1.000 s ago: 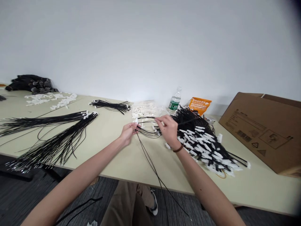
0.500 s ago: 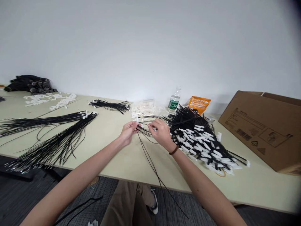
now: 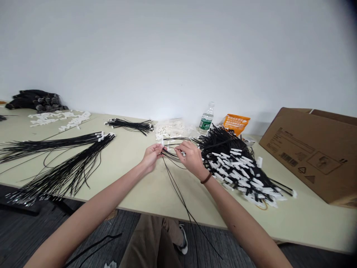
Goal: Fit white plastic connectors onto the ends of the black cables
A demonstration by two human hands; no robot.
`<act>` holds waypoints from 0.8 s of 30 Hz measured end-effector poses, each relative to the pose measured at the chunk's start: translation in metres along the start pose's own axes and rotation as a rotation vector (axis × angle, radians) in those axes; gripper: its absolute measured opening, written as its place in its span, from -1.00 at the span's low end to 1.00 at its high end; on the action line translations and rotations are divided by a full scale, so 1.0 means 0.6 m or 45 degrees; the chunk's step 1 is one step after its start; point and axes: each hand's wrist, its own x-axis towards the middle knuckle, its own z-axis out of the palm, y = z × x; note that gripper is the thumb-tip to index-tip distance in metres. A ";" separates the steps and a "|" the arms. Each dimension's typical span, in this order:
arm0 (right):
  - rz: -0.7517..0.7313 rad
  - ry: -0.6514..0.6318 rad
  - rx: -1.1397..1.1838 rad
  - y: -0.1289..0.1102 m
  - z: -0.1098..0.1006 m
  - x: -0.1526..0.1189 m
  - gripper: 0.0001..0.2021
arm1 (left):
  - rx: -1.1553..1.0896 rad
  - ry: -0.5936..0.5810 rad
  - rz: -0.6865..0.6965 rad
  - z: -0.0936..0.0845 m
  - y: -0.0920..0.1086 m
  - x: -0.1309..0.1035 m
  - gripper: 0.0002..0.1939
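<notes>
Near the middle of the table, my left hand (image 3: 152, 156) is closed on a white connector (image 3: 162, 141) with black wires running from it. Just to its right, my right hand (image 3: 190, 156) is pinched over the black wires (image 3: 172, 154); what lies between its fingertips is too small to make out. Two long black wires (image 3: 181, 197) trail from the left fingers over the table's front edge. Right beside my right hand lies a big heap of black cables (image 3: 220, 140) with white connectors (image 3: 241, 175).
Behind my hands sit a clear bag of white parts (image 3: 174, 127), a water bottle (image 3: 206, 119) and an orange packet (image 3: 236, 123). A cardboard box (image 3: 309, 156) stands at right. Wire bundles (image 3: 75, 160) and loose white pieces (image 3: 74, 120) lie on the left of the table (image 3: 122, 175).
My right hand's fingertips have shifted very slightly left. The trailing wires have moved a little; my left hand has stayed almost in place.
</notes>
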 end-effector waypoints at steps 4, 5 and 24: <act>-0.051 -0.028 -0.039 0.003 -0.001 0.000 -0.82 | 0.009 -0.002 -0.004 -0.001 -0.001 0.002 -0.68; -0.058 -0.034 -0.042 0.003 -0.001 0.000 -0.83 | 0.010 -0.005 -0.005 -0.002 -0.001 0.002 -0.67; -0.034 0.025 -0.015 -0.004 -0.004 0.001 -0.83 | 0.028 -0.063 -0.007 -0.002 0.001 0.001 -0.67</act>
